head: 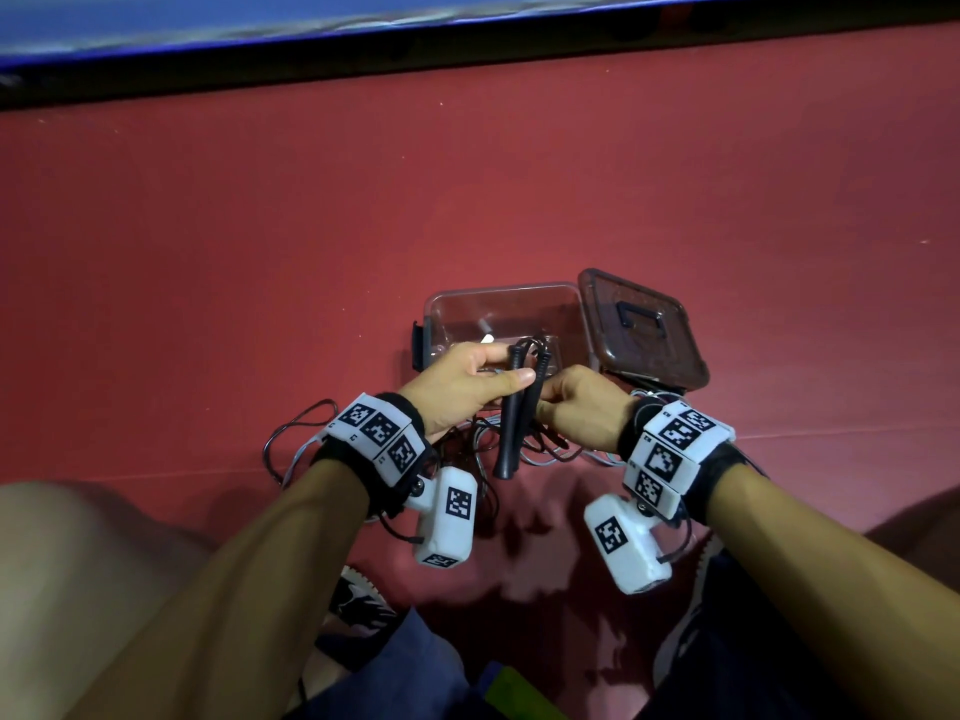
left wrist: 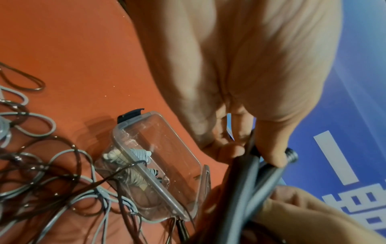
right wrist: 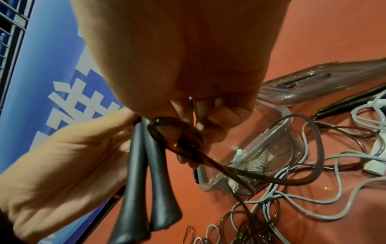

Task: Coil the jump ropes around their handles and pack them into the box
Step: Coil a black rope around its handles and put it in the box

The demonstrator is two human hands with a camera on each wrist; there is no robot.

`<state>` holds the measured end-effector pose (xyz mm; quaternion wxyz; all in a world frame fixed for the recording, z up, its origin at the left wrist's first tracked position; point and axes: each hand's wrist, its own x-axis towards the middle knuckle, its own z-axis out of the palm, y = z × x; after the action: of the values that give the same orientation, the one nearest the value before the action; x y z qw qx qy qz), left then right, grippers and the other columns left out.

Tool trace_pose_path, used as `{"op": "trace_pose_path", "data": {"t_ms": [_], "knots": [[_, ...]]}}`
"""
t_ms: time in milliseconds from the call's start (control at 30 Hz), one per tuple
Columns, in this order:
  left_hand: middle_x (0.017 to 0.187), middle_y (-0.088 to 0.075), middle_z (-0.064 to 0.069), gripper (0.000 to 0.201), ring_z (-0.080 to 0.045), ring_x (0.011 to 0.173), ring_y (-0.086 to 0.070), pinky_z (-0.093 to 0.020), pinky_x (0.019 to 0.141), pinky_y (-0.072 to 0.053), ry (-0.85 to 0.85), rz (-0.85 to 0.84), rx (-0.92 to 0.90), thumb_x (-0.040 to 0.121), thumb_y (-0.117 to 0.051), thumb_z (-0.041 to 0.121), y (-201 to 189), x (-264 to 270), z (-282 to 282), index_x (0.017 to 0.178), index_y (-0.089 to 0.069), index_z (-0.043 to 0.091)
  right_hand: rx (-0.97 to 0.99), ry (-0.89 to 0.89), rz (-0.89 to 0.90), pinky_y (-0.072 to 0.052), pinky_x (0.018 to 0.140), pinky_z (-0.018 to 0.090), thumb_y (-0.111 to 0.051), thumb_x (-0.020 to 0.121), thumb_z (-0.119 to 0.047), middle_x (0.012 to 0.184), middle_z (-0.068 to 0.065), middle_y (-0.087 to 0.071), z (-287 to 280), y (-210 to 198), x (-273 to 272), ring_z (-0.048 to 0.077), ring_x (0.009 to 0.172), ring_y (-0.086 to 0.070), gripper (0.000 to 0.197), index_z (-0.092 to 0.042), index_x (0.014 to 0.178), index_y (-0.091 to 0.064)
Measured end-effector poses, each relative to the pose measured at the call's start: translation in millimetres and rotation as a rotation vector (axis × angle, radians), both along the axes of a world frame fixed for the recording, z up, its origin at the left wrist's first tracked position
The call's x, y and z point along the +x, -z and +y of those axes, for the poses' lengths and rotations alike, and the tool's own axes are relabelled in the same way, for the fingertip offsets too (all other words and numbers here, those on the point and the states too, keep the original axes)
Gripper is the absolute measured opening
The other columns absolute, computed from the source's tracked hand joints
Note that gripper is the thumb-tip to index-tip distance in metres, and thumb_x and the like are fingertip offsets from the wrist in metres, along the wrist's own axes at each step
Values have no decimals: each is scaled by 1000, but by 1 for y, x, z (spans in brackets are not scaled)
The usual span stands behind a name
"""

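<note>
at nine o'clock of the head view, loose loops of dark and grey cord (head: 291, 433) sprawl over the red floor (head: 208, 252), running under both wrists. the left hand (head: 457, 381) comes in from eight o'clock and pinches the two black handles (head: 511, 423) together between thumb and fingers, near their upper ends; the handles hang side by side, flared ends pointing toward six o'clock. in the right wrist view the same pair (right wrist: 144, 181) sits against the left palm. just past the handles, toward twelve o'clock, stands the clear box (head: 498, 314), open, with a coiled pale rope (left wrist: 133, 165) already lying inside it. the right hand (head: 582, 402), entering from four o'clock, has its fingers curled round the dark rope (right wrist: 177, 130) where it loops beside the handle tops, and the rope trails from there down to the tangle on the floor. at two o'clock of the box the tinted lid (head: 644, 330) lies flat, touching the box's right edge.
</note>
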<state>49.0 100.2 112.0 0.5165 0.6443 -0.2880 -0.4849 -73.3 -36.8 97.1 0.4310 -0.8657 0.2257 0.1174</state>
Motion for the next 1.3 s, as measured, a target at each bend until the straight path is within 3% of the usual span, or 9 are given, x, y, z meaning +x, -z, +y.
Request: {"op": "trace_pose_path", "data": {"t_ms": [300,500,633,767,833,933,1033,1200,1300], "knots": [[117,-73,-17,32,-17,104,-71,-28,97,-54,50,-17,37,90,-72,1,1,-2,-2,121,-68,-1,6,42,105,-34,51,22,-61,88,-19,53,-5,-53,6,-2,-1,11,52,-46,36,-15,53,-57],[112,-74,-20,29,-20,98,-72,-33,97,-56,11,-47,44,88,-74,1,-1,-1,-1,117,-71,-2,36,13,94,-33,50,17,-65,93,-28,37,-16,-48,6,-5,-1,0,38,-45,53,-34,41,-60],[109,-76,-16,25,-22,101,-73,-36,98,-56,32,-83,63,89,-75,7,-4,-2,-2,113,-74,2,70,98,97,-34,48,16,-66,91,-28,38,-13,-47,5,0,-1,1,38,-45,53,-17,41,-54],[103,-78,-6,20,-24,101,-74,-42,99,-56,93,-185,108,89,-78,21,-4,0,-2,108,-78,15,90,86,66,-56,77,36,-67,81,-40,69,-4,-72,6,4,0,14,72,-67,22,-21,71,-72],[98,-79,1,16,-17,95,-75,-41,98,-56,109,-285,122,90,-77,30,-3,3,-1,104,-80,24,118,66,31,-55,79,37,-70,84,-36,67,-7,-69,8,0,0,11,70,-63,19,-37,65,-72],[82,-77,-4,13,-13,74,-67,-42,85,-55,117,-411,166,93,-71,39,-1,4,-1,83,-78,33,129,73,31,-57,81,41,-66,71,-54,69,-8,-69,10,-5,0,13,72,-63,14,-41,66,-71],[59,-58,3,38,-11,59,-50,-34,67,-44,112,-449,215,97,-64,45,1,0,0,62,-67,30,112,91,70,-51,67,31,-72,84,-40,60,-11,-65,10,-7,1,9,62,-58,26,-37,59,-69],[56,-47,5,49,-11,56,-42,-31,61,-34,129,-558,247,98,-60,47,-1,0,-1,57,-55,21,-109,-31,121,-37,63,25,-63,95,-33,58,-7,-52,11,-12,-1,13,60,-49,42,-23,55,-51],[60,-51,2,45,-10,56,-43,-29,61,-36,125,-555,242,97,-62,48,0,2,-1,66,-62,14,-144,-78,100,-40,65,23,-59,93,-25,76,-4,-64,13,-12,-2,21,79,-60,16,-26,79,-65]]}}
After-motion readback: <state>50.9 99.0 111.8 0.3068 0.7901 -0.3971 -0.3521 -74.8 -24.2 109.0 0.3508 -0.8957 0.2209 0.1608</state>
